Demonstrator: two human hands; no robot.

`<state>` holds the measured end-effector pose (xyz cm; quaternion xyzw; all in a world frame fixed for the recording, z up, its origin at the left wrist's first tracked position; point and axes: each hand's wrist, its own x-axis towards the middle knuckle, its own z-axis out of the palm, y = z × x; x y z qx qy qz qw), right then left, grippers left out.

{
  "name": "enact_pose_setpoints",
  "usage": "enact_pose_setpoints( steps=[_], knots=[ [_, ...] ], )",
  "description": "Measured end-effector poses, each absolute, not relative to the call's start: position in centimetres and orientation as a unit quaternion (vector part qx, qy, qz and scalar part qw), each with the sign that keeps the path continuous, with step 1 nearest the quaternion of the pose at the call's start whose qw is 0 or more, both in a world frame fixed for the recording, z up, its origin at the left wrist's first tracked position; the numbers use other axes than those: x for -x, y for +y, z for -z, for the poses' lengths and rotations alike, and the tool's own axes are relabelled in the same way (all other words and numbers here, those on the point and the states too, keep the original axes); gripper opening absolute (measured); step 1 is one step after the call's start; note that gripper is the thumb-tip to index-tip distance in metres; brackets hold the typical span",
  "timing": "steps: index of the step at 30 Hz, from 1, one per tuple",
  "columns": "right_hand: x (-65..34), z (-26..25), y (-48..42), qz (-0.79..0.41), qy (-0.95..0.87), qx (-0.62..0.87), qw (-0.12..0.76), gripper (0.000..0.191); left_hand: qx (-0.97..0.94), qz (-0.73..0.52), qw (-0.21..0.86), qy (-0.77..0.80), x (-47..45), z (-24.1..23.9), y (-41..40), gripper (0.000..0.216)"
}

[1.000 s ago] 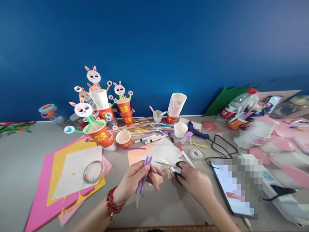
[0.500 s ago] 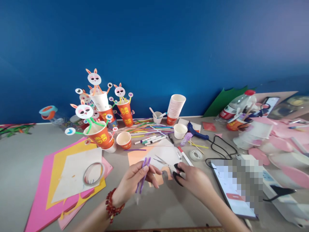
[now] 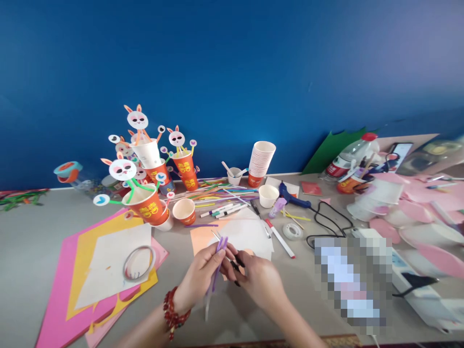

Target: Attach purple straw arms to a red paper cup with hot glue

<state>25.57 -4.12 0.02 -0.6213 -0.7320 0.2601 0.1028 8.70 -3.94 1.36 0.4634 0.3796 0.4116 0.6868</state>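
Note:
My left hand (image 3: 205, 270) pinches a bundle of purple pipe cleaners (image 3: 217, 266) between thumb and fingers, their tips standing above the thumb. A thin pale end hangs below the hand. My right hand (image 3: 263, 280) is closed round the black handles of a pair of scissors (image 3: 237, 265). The scissor blades reach left behind my left fingers, and their tips show beside the top of the purple stems. Whether the blades touch the stems is hidden. Beneath both hands lie white paper (image 3: 250, 232) and orange paper (image 3: 197, 239).
Paper cups with rabbit faces (image 3: 145, 205) stand back left. Coloured sheets (image 3: 60, 290) and a tape roll (image 3: 138, 263) lie left. Several markers (image 3: 226, 210), a cup stack (image 3: 261, 159) and a blue glue gun (image 3: 290, 195) are behind; a power strip (image 3: 416, 295) lies right.
My right hand has brought the scissors left, up against my left hand. Their blades, apart from the purple stems before, now reach behind them. My left hand has stayed nearly in place.

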Motion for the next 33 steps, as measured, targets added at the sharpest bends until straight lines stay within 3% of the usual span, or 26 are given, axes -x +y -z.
enact_pose_setpoints(
  steps=[2, 7, 10, 13, 20, 22, 25, 30, 33],
  knots=[
    [-26.0, 0.1, -3.8, -0.319, -0.734, 0.588, 0.120, 0.005, -0.456, -0.417, 0.686, 0.383, -8.6, -1.4, -4.0, 0.030],
    [-26.5, 1.3, -3.3, -0.628, -0.588, 0.461, 0.220, 0.007, -0.437, -0.423, 0.705, 0.366, -9.1, -2.0, -4.3, 0.031],
    [-26.7, 1.7, -3.6, -0.610, -0.569, 0.482, 0.269, 0.017, -0.425, -0.422, 0.715, 0.362, -9.4, -2.0, -4.6, 0.033],
    [-27.3, 1.4, -3.9, -0.549, -0.634, 0.477, 0.265, 0.027, -0.420, -0.404, 0.735, 0.346, -9.6, -1.6, -4.9, 0.035],
    [-28.4, 1.5, -4.2, -0.767, -0.490, 0.308, 0.278, 0.057, -0.376, -0.416, 0.764, 0.319, -9.5, -1.5, -4.9, 0.031],
    [-28.7, 1.4, -4.0, -0.726, -0.502, 0.340, 0.324, 0.054, -0.363, -0.417, 0.765, 0.330, -9.3, -1.9, -4.7, 0.030],
    [-29.8, 0.9, -3.6, -0.563, -0.578, 0.469, 0.360, 0.037, -0.348, -0.428, 0.764, 0.337, -9.0, -2.3, -4.6, 0.030],
    [-32.2, 1.2, -3.2, -0.210, -0.734, 0.613, 0.207, 0.008, -0.361, -0.439, 0.762, 0.310, -8.9, -2.7, -4.7, 0.028],
    [-33.0, 1.8, -3.1, -0.120, -0.782, 0.601, 0.114, 0.008, -0.377, -0.433, 0.766, 0.290, -8.9, -3.0, -4.7, 0.030]
  ],
)
